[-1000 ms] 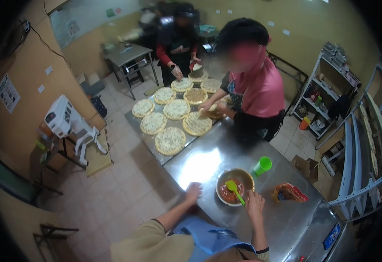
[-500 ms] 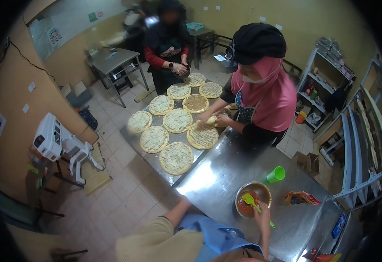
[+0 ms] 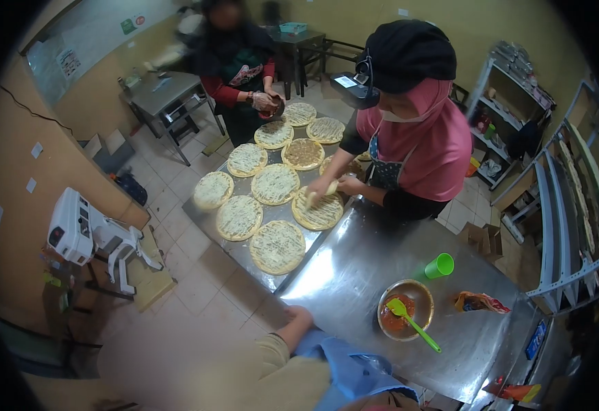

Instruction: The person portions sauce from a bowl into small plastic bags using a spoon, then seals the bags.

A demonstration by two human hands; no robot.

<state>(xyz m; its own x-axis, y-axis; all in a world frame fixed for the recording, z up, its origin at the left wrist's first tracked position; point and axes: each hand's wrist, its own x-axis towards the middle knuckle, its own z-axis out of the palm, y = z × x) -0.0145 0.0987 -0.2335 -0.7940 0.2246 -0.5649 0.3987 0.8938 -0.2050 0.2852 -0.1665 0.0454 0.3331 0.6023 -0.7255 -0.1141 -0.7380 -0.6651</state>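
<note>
My left hand (image 3: 299,318) is at the near edge of the steel table (image 3: 361,267), its fingers too unclear to make out. My right hand is out of view. A green spatula (image 3: 418,329) leans in a metal bowl (image 3: 427,297) of red-orange sauce, its handle over the rim and no hand on it. Behind the bowl stands a green cup (image 3: 440,266), with a crumpled packet (image 3: 481,302) to the right.
Several topped dough rounds (image 3: 277,247) cover the table's far part. A co-worker in pink (image 3: 422,151) reaches over one round; another in dark clothes (image 3: 234,65) holds a bowl at the back. Shelves (image 3: 498,116) and a rack (image 3: 566,219) stand right, a white machine (image 3: 73,226) left.
My right hand has let go of the green spatula and left the view; the spatula now rests in the bowl. The view has shifted slightly. The co-worker in pink still works over the same round.
</note>
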